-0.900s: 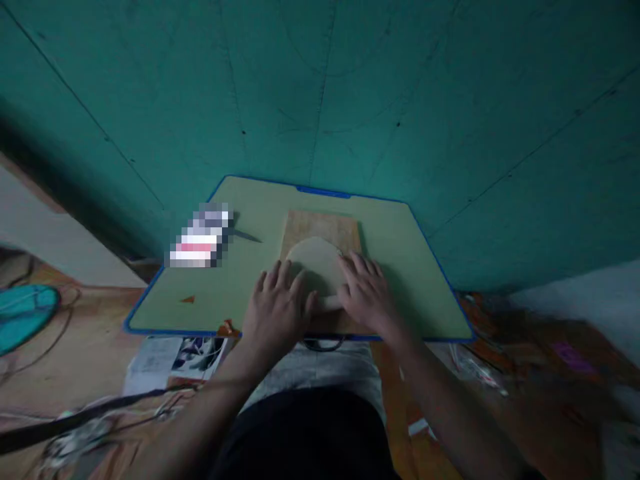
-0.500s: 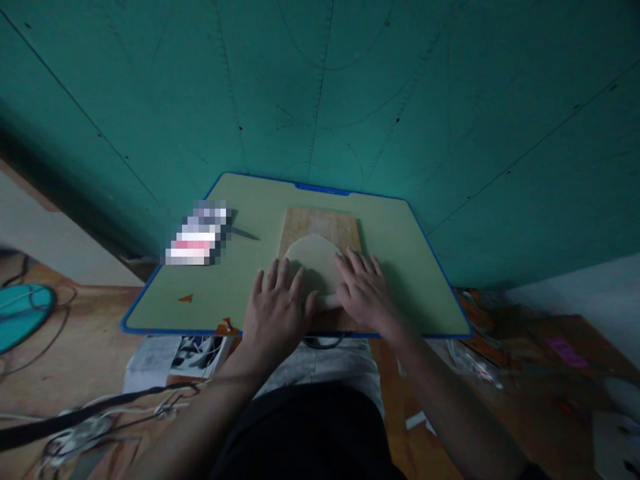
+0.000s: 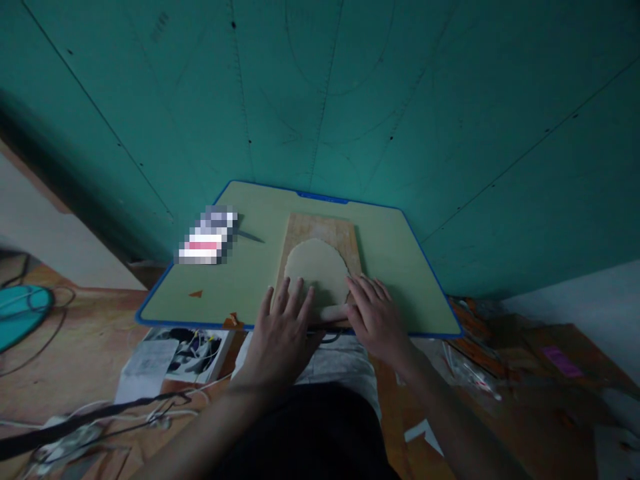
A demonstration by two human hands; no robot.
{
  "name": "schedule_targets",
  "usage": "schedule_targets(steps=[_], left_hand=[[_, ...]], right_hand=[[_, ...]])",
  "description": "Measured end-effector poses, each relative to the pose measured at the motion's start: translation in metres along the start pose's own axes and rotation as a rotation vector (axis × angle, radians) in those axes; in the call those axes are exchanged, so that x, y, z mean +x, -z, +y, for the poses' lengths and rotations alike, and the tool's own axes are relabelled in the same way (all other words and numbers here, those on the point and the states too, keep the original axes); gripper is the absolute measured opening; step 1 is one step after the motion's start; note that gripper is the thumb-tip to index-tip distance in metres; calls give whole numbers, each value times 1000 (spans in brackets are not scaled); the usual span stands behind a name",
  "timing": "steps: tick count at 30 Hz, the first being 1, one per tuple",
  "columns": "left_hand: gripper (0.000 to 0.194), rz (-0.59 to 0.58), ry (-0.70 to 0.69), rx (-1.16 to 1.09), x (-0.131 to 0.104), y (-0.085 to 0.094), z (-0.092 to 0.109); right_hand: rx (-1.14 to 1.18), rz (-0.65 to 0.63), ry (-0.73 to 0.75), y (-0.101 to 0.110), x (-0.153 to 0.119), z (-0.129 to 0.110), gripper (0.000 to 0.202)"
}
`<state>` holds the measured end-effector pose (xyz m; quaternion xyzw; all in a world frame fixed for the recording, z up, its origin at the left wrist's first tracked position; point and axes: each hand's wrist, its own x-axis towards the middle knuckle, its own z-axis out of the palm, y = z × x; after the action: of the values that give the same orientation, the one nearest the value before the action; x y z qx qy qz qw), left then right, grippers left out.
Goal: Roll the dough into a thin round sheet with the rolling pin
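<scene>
A flat, rounded sheet of dough [image 3: 316, 263] lies on a wooden board [image 3: 320, 225]. Across its near end sits a pale rolling pin [image 3: 334, 313], only its middle showing between my hands. My left hand [image 3: 283, 330] rests palm down over the pin's left part, fingers stretched forward and spread onto the dough's near left edge. Over the pin's right end is my right hand [image 3: 377, 317], palm down with fingers extended beside the dough's right edge. Neither hand's fingers wrap round the pin, and both palms hide its ends.
The board stands on a light green tabletop [image 3: 410, 280] with a blue rim. Left on it are a blurred-out item [image 3: 207, 237], a knife-like blade [image 3: 251, 237] and a small orange scrap [image 3: 196, 293]. A green wall [image 3: 320, 100] rises behind; cables [image 3: 165, 417] lie on the floor.
Both hands and the rolling pin have moved back toward my body, to the table's near edge. More of the dough sheet now shows. The camera view has shifted slightly.
</scene>
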<state>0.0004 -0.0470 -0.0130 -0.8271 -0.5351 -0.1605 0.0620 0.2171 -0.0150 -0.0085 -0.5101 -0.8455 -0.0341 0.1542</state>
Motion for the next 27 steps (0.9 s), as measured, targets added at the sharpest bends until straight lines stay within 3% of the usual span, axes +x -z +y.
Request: schedule_targets(steps=[7, 16, 22, 27], left_hand=[[56, 24, -37, -31, -1, 0, -4], [53, 57, 26, -80, 28, -7, -29], [45, 69, 57, -198, 34, -5, -38], [46, 33, 42, -201, 31, -5, -37]], right_hand=[[120, 13, -144, -4, 9, 18, 47], [122, -105, -289, -16, 100, 21, 45], [65, -188, -255, -27, 152, 16, 42], [20, -226, -191, -27, 152, 15, 42]])
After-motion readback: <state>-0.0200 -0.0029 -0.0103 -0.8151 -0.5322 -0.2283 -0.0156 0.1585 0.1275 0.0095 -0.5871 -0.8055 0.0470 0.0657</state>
